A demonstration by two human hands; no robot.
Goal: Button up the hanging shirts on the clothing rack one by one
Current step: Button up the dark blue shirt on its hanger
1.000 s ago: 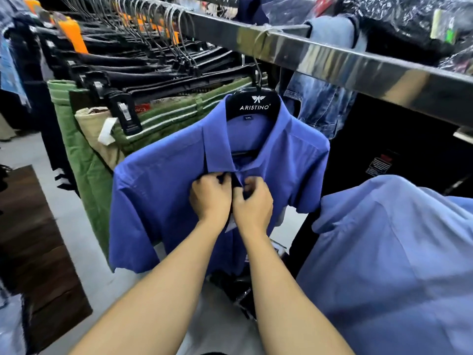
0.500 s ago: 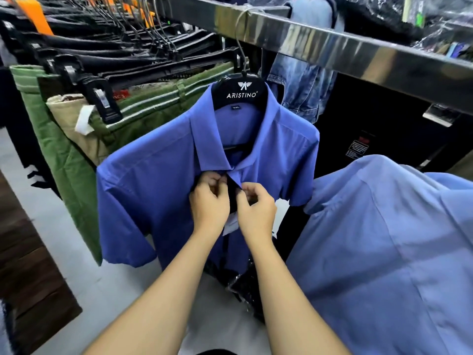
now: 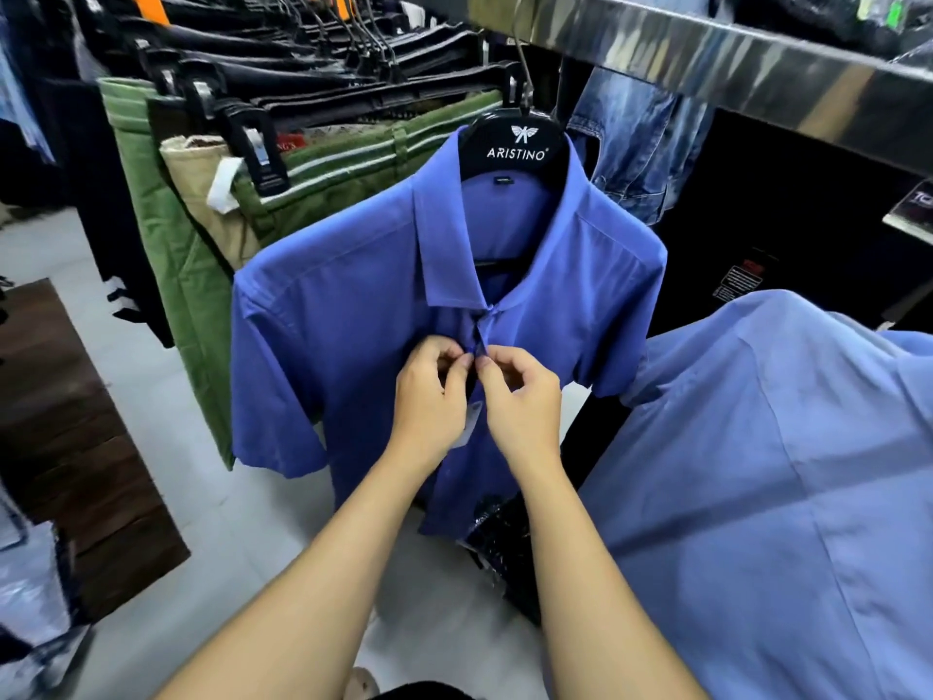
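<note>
A blue shirt (image 3: 353, 315) is hanging on a black hanger (image 3: 515, 146) from the metal rail (image 3: 707, 58) of the clothing rack, directly in front of the person. The left hand (image 3: 429, 401) and the right hand (image 3: 520, 401) are meeting at the front opening of the shirt, a little below the collar. The fingers (image 3: 457, 358) of the left hand are pinching one edge of the front, and those of the right hand are pinching the other edge, so both hands are grasping cloth (the button itself is too small to see).

The collar point seems already closed, and the opening is running straight down from the fingers, with the cloth parting under the hands. So I judge that the next buttons are lying below the fingers along this vertical line, and both hands are equally near to it. A second, lighter blue shirt (image 3: 757, 497) is waiting to the right, near the right arm.
</note>
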